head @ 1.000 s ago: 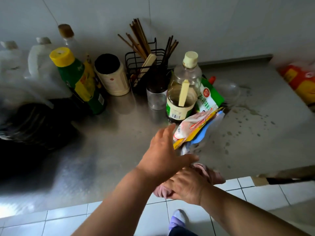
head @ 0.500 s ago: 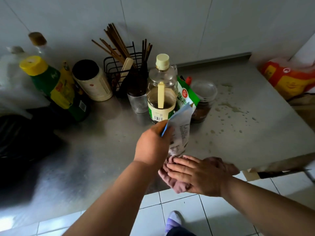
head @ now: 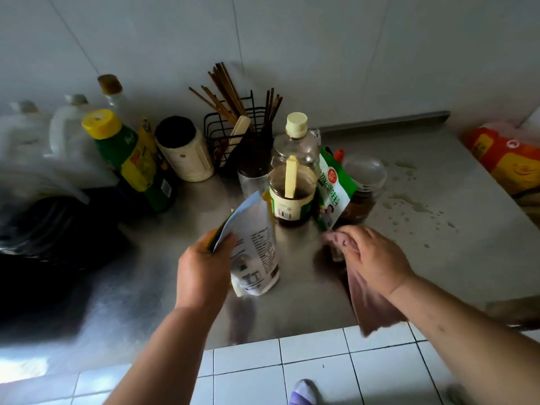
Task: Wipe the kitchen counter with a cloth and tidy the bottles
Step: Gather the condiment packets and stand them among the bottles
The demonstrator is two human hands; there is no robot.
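A stainless-steel kitchen counter [head: 306,302] set against a pale wall is shown from the head camera, its back edge crowded with bottles and jars. A white printed pouch [head: 255,252] is held lifted off the steel by the left hand [head: 201,270], whose fingers are curled around its upper edge; the pouch's long axis runs nearly upright, tilted a little, with its open top pointing up and away from the camera and its base hanging just above the counter. A pinkish-brown cloth [head: 368,305] is gripped in the right hand [head: 374,258], bunched under the closed fingers near a green packet [head: 336,188], its free end trailing toward the counter's front edge and overhanging the tiled front. The wiping is judged to be in an early stage: spilled droplets [head: 409,200] can be seen on the right part of the counter, well apart from the cloth, and are not yet wiped. The brown sauce bottle [head: 293,182], the green bottle with a yellow cap [head: 128,159] and a black wire chopstick rack [head: 233,135] stand in a loose cluster, so the tidying also appears to be left to do.
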